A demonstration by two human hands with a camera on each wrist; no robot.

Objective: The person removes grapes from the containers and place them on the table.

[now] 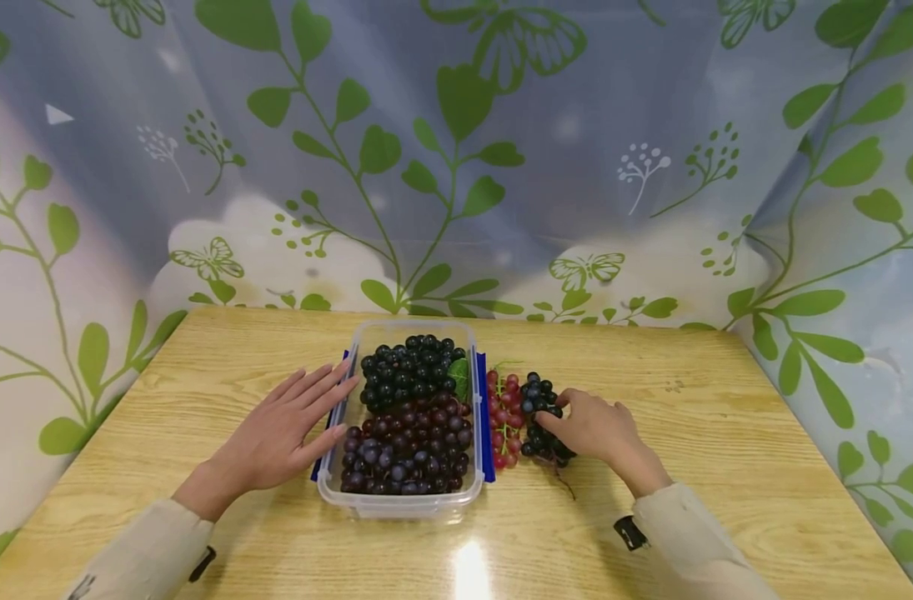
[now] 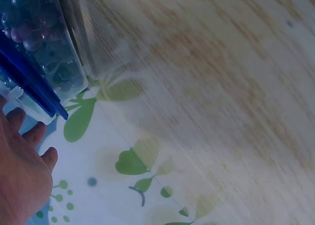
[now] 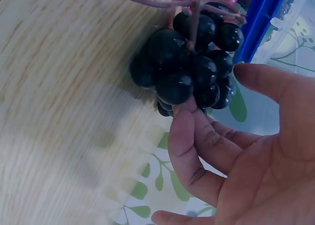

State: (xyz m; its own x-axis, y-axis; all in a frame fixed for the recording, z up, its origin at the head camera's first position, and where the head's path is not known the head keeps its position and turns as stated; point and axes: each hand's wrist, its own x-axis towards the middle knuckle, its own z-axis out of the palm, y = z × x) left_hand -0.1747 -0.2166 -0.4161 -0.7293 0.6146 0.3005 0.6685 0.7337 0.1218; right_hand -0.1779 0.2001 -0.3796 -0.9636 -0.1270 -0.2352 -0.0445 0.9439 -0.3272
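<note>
A clear plastic container [image 1: 399, 502] with blue side flaps stands on the table. In it lie a bunch of black grapes [image 1: 403, 375] with a green leaf at the back and a bunch of dark purple grapes [image 1: 407, 450] in front. My left hand [image 1: 276, 433] lies flat with spread fingers, fingertips at the container's left rim. Right of the container is a bunch of red grapes [image 1: 507, 417]. Beside it my right hand [image 1: 594, 425] grips another bunch of black grapes [image 3: 174, 62], thumb on one side and curled fingers on the other. Its brown stem [image 3: 142, 1] sticks out.
The wooden table [image 1: 696, 467] extends to both sides of the container. A patterned curtain [image 1: 456, 167] with green leaves and butterflies hangs along the table's back and sides. One blue flap [image 1: 486, 417] hangs open between the container and the red grapes.
</note>
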